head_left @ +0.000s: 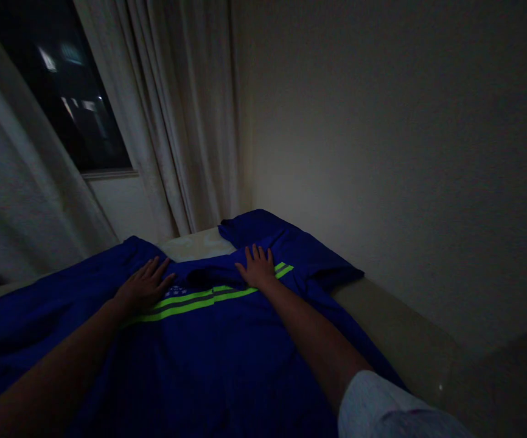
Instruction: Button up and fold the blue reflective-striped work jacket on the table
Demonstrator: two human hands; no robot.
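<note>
A blue work jacket with yellow-green and grey stripes across its chest lies spread out in front of me. My left hand rests flat on its left chest, fingers apart, beside some small white lettering. On the other side of the collar, my right hand presses down with spread fingers, close to the end of the stripe. One sleeve reaches off to the left, and the other is folded out towards the wall on the right. Neither hand grips the cloth.
Beneath the jacket is a pale, flat surface whose far side meets a plain wall. Long light curtains hang at the back left around a dark window. The room is dim.
</note>
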